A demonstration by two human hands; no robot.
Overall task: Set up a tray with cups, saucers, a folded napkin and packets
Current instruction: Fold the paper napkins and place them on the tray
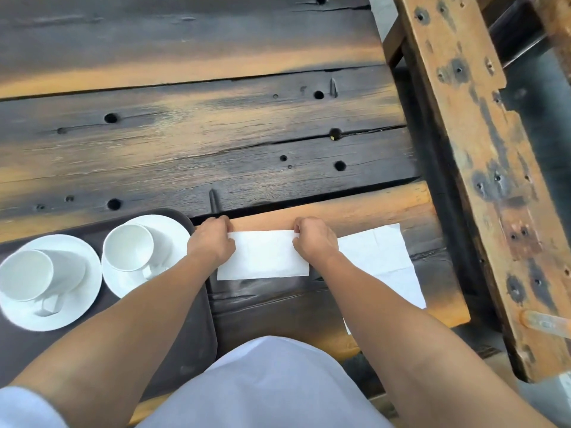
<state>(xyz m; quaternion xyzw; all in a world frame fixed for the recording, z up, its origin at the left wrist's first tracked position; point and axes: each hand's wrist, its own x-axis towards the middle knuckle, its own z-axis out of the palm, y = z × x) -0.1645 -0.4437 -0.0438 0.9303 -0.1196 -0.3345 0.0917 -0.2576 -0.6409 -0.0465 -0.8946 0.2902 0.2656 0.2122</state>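
A white napkin [264,256], folded into a flat rectangle, lies on the wooden table just right of the dark tray [197,319]. My left hand [211,239] pinches its far left corner and my right hand [313,239] pinches its far right corner. On the tray stand two white cups, each on a white saucer: one cup [128,247] on the right saucer [173,230], the other cup [34,274] on the left saucer [80,307]. No packets are in view.
A second white napkin [383,257] lies unfolded to the right, partly under my right forearm. A weathered wooden bench [482,168] runs along the table's right side. Behind the napkin stretch dark table planks [200,143] with holes and cracks.
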